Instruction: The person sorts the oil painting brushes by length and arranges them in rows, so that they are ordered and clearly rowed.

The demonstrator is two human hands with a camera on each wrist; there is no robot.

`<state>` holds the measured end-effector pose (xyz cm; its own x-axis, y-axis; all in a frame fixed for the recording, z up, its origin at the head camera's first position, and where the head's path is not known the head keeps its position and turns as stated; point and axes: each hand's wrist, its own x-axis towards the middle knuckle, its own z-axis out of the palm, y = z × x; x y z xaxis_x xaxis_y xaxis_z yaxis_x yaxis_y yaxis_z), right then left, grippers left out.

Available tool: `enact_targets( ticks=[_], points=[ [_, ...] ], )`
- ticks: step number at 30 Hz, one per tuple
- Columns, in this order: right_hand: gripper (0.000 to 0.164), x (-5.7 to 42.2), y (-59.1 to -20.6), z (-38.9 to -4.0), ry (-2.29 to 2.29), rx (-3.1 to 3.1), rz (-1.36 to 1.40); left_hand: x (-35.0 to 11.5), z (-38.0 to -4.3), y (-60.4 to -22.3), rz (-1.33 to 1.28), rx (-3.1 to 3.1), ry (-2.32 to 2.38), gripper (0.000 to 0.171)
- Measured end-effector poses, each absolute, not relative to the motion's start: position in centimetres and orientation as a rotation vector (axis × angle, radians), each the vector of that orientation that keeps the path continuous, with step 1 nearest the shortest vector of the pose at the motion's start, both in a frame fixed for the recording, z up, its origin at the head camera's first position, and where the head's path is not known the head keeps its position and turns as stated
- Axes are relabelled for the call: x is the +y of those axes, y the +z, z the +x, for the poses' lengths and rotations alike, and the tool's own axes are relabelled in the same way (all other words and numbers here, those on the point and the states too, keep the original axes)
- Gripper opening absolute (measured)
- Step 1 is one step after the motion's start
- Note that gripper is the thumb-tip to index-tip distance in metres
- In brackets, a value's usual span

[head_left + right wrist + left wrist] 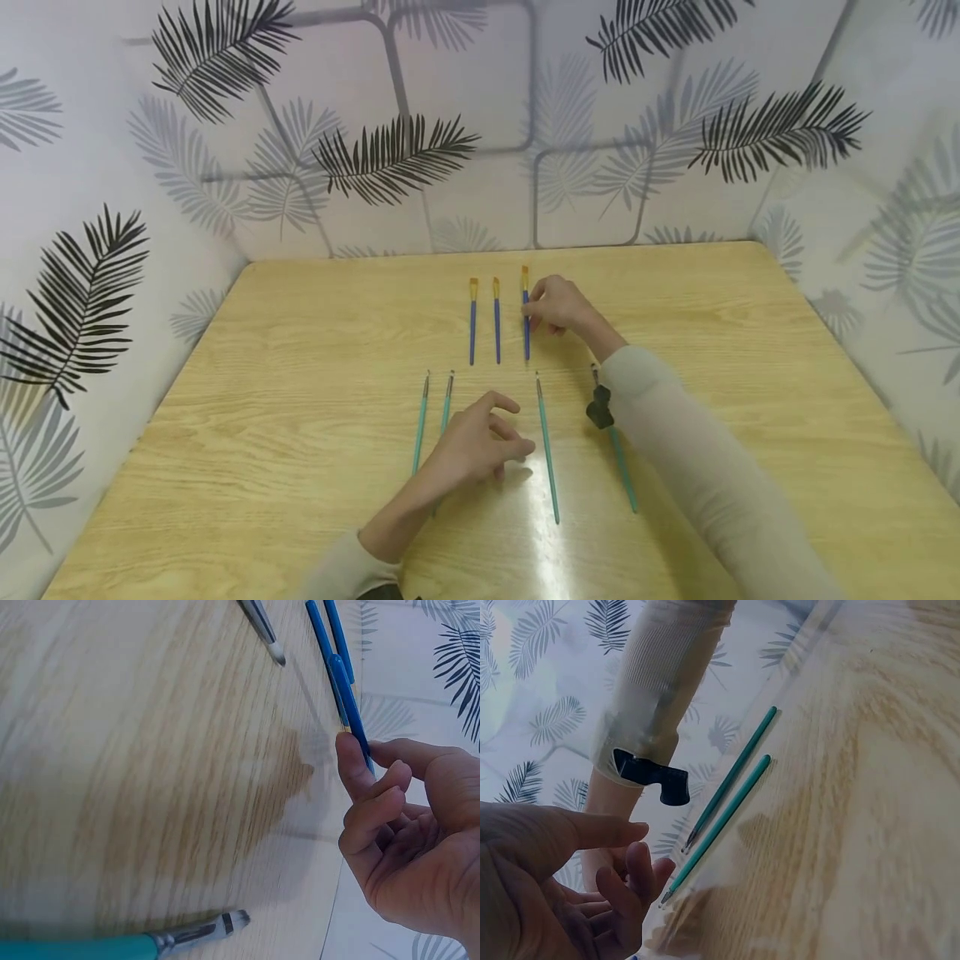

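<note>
At the far side of the table, my right hand (558, 303) pinches a blue paintbrush (527, 333) between thumb and fingertip, its yellow bristles pointing away. In the right wrist view, the blue handle (349, 701) shows between those fingertips. Two more blue paintbrushes, one here (472, 329) and another (497, 329), lie to its left. Nearer me, my left hand (476, 442) hovers with loosely bent fingers and holds nothing. It partly covers a teal paintbrush (447, 404). Another teal paintbrush (422, 421) lies left of it, and a third teal paintbrush (547, 454) lies right.
One further teal paintbrush (622, 471) lies under my right forearm, whose sleeve (705, 467) carries a dark strap piece (599, 407). The wooden table (262, 400) meets leaf-patterned walls (465, 100) at its back and sides.
</note>
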<state>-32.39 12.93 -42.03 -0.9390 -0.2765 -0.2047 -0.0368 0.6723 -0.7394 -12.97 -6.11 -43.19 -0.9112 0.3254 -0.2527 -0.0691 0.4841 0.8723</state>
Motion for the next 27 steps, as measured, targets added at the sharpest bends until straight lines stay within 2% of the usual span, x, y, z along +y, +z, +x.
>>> enact_targets(
  ticks=[22,27],
  points=[
    [0.016,12.2,-42.8,-32.5,-1.091,2.577,-0.284,-4.3,-12.7,-42.9,0.161,2.274,1.484,0.049],
    [0.027,11.8,-42.7,-32.7,-1.022,2.601,-0.319,-4.0,-12.9,-43.4,0.169,2.273,1.460,0.048]
  ],
)
